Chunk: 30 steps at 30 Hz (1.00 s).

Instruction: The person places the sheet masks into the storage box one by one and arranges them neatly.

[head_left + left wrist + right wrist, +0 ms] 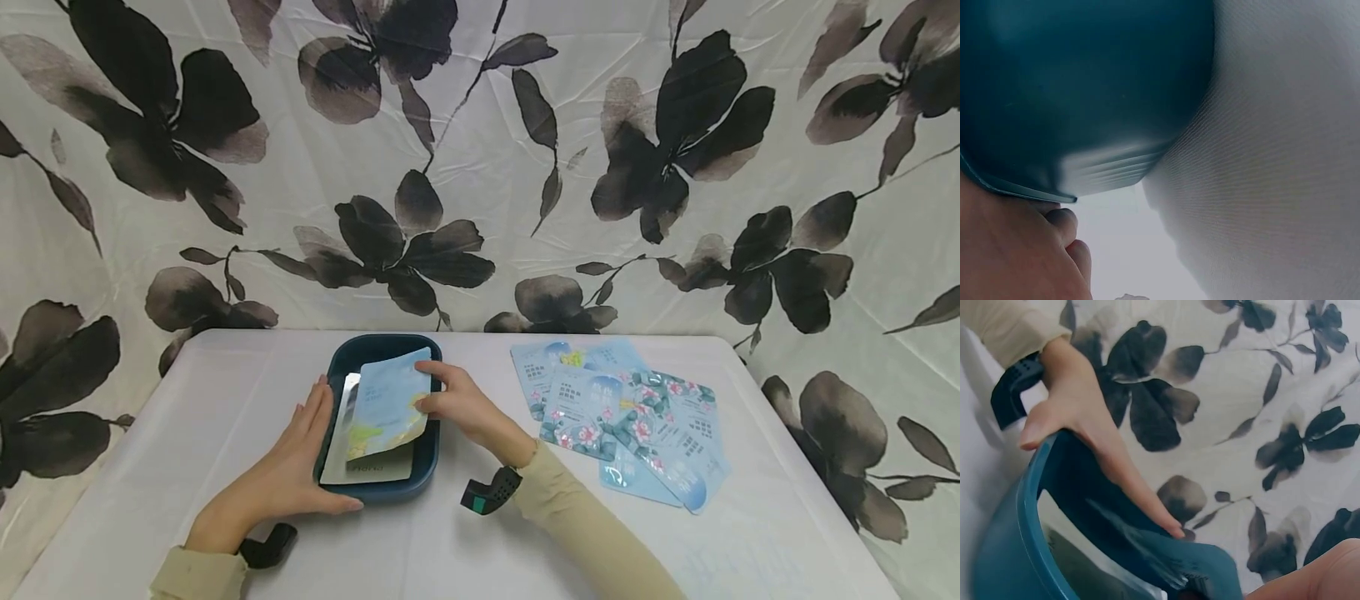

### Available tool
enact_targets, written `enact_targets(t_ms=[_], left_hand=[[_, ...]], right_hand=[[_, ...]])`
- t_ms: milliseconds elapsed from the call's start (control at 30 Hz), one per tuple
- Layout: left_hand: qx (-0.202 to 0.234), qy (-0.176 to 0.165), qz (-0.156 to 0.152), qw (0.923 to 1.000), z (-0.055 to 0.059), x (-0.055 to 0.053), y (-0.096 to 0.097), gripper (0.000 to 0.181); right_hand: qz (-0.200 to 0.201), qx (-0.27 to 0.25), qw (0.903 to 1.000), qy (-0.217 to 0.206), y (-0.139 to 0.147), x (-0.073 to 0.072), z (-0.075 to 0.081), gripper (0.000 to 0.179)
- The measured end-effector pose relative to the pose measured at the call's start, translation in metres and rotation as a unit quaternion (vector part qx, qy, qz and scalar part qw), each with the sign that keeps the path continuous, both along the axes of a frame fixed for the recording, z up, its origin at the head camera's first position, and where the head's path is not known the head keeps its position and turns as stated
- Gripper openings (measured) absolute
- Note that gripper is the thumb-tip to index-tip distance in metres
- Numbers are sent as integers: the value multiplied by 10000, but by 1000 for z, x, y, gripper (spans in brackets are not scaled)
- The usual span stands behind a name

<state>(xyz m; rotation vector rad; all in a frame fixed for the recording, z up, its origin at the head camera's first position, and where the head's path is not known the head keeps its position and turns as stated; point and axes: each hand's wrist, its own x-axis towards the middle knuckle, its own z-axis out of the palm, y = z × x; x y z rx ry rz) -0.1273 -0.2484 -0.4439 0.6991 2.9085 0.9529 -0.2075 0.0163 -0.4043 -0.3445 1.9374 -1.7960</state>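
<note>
A dark blue plastic basin [388, 493] stands on the table, left of centre. My left hand [288, 467] lies along its left side, fingers straight and thumb at the front rim; the right wrist view shows this hand [1085, 419] over the rim. My right hand [468, 408] pinches the right edge of a light blue face mask packet [386, 408] with yellow print, tilted inside the basin. Under it lies a pale packet [375, 471] with dark lettering, with a silvery edge [347, 408] beside it. The left wrist view shows mostly the basin's outer wall [1085, 87].
Several similar blue packets with pink flowers [585, 408] lie overlapping at the right of the white table [480, 550]. Behind the table hangs a floral cloth [495, 158]. A black device [491, 492] sits on each wrist.
</note>
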Motion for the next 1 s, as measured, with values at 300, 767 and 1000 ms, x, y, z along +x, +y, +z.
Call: enact_targets(t_ms=[300,767,1000], left_hand=[[27,-137,45,9999,2,1,0,150],[5,-91,41,9999,2,0,2,150],[46,-207,139,9997,1,1,2,150]], right_hand=[[282,156,9984,-461,-18,2,0,69],[660,196,9912,-1131,-27,9,7,77],[506,154,9917,-1172,-27,9,8,79]])
